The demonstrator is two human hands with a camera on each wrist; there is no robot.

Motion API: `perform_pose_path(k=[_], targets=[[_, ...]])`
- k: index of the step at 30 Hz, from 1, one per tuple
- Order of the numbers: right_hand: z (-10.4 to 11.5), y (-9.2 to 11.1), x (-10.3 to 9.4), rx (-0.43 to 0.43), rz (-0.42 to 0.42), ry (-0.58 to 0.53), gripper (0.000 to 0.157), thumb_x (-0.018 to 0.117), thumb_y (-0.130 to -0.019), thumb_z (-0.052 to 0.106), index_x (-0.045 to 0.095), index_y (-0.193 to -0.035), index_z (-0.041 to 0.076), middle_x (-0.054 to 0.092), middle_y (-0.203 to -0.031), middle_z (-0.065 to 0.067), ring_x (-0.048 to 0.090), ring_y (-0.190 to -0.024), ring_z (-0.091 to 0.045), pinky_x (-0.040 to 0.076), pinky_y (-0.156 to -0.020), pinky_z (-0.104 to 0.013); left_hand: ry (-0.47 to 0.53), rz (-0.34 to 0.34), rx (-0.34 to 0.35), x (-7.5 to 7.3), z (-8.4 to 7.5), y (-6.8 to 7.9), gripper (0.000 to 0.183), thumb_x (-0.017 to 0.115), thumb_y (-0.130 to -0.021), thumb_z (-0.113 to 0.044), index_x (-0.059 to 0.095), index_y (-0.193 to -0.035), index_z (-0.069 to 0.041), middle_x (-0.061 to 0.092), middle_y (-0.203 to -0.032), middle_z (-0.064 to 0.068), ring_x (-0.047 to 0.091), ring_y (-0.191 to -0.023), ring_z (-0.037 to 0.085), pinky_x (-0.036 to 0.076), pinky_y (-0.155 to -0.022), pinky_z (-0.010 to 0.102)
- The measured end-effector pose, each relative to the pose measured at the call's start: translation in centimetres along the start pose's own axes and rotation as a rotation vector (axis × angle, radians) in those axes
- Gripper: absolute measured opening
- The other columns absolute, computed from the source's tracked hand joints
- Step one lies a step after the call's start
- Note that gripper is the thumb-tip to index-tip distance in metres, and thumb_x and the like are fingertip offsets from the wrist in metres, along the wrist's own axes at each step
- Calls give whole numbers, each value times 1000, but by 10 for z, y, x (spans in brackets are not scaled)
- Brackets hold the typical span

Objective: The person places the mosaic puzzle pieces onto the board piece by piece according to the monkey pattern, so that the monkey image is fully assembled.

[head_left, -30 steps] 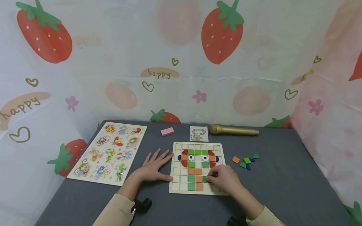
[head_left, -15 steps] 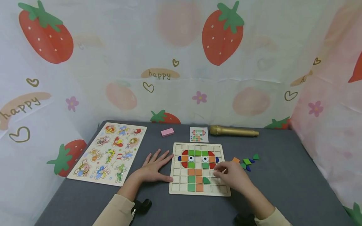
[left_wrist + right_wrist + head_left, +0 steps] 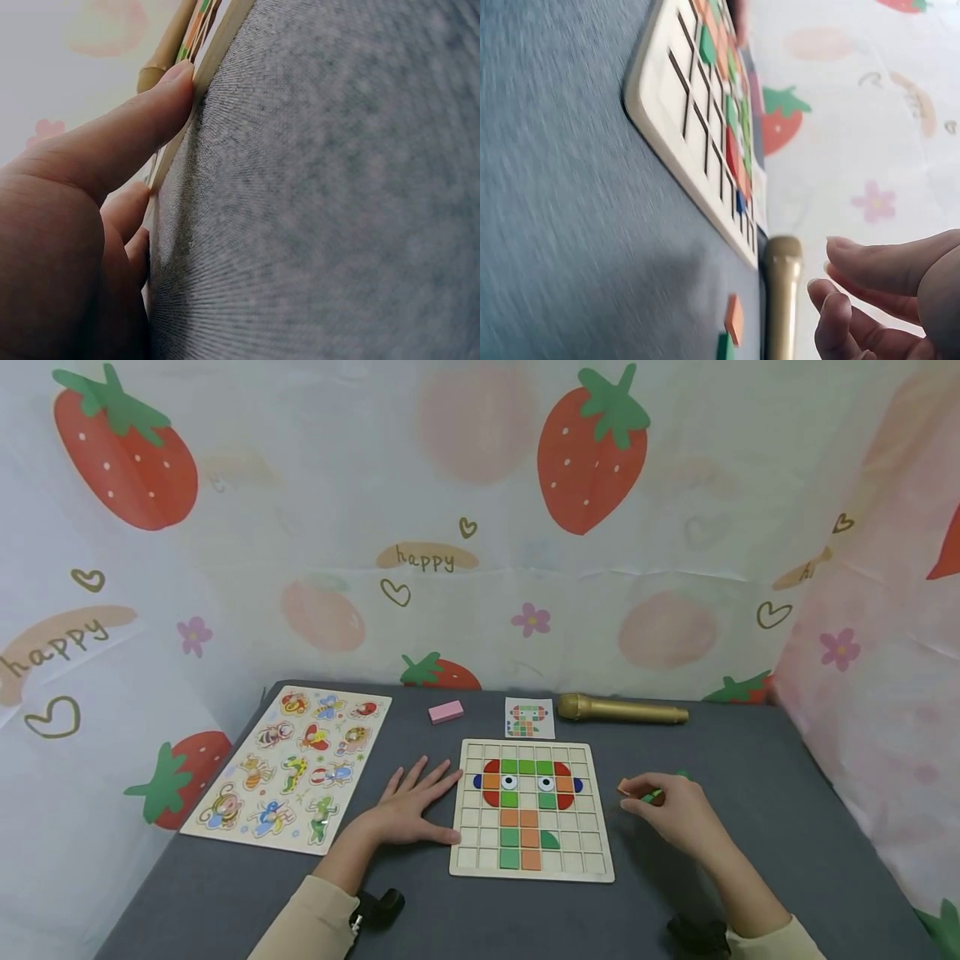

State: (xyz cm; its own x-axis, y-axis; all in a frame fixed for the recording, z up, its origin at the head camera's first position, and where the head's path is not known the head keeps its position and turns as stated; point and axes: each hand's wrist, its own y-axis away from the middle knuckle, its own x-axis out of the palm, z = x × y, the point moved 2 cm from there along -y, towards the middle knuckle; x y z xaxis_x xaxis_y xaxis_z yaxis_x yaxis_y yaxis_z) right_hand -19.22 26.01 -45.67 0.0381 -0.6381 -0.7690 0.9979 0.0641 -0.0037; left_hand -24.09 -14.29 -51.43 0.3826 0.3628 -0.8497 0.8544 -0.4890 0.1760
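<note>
A wooden grid board (image 3: 588,862) carries coloured tiles that make up a figure with two eyes. One rounded green piece (image 3: 550,840) lies in a cell right of the figure's body. My left hand (image 3: 408,806) lies spread at the board's left side, thumb and fingertips at its edge. Right of the board, my right hand (image 3: 682,814) hovers over the loose pieces and partly hides them. Its thumb and bent fingers stand apart with nothing between them in the right wrist view. Below them on the cloth lie an orange tile (image 3: 735,319) and a green tile (image 3: 725,347).
Behind the board lie a small picture card (image 3: 529,718), a gold microphone (image 3: 622,709) and a pink block (image 3: 446,712). An insect picture board (image 3: 217,837) lies at the left. Printed curtains (image 3: 450,493) rise behind the dark cloth-covered table (image 3: 787,827).
My right hand has left the green piece on the board and moved right to the loose pieces. The left hand stays at the board's edge.
</note>
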Motion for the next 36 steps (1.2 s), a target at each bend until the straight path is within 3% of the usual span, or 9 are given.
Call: perform_pose_path(k=[3,11,16,26,30,36], targets=[[-6,-2,-9,7,-4,17,28,77,-91,24,75,-114,9,74,-108,-9,61,-80,-19,50,-62,-32,-4,9,-4,-1,0,1,101,70,-78,-72,22,-161,-38,13,-170,-6,-8,-158,30,-8,-123,60],[-34,-14,-20,-15,27,-14,35,73,-94,23,69,-125,6,68,-124,-20,68,-101,-35,58,-71,-40,-7,19,-18,0,0,1,103,70,-78,-72,20,-161,-39,11,-170,-8,-9,-158,27,-9,-123,58],[-53,-25,-20,0,60,-46,40,72,-95,21,66,-130,4,66,-128,-23,68,-103,-34,58,-73,-39,-5,16,-21,0,0,1,102,70,-78,-72,20,-161,-40,11,-170,-9,-9,-158,26,-10,-123,58],[-71,-36,-20,17,103,94,43,74,-93,27,69,-127,1,66,-125,-26,55,-120,-50,50,-90,-59,-8,11,3,-2,-2,1,100,70,-79,-72,24,-161,-38,13,-170,-6,-7,-158,30,-8,-123,60],[-72,-37,-20,35,84,96,36,75,-92,28,72,-116,2,67,-118,-24,60,-110,-45,52,-82,-52,-4,9,5,-2,-3,1,100,70,-79,-71,24,-161,-37,13,-170,-6,-7,-158,30,-8,-123,61],[-68,-36,-21,37,42,43,25,78,-90,30,66,-93,8,68,-96,-10,57,-80,-21,45,-62,-33,-4,11,-5,-1,-1,2,101,70,-79,-71,22,-161,-38,12,-170,-7,-8,-158,29,-8,-123,60]])
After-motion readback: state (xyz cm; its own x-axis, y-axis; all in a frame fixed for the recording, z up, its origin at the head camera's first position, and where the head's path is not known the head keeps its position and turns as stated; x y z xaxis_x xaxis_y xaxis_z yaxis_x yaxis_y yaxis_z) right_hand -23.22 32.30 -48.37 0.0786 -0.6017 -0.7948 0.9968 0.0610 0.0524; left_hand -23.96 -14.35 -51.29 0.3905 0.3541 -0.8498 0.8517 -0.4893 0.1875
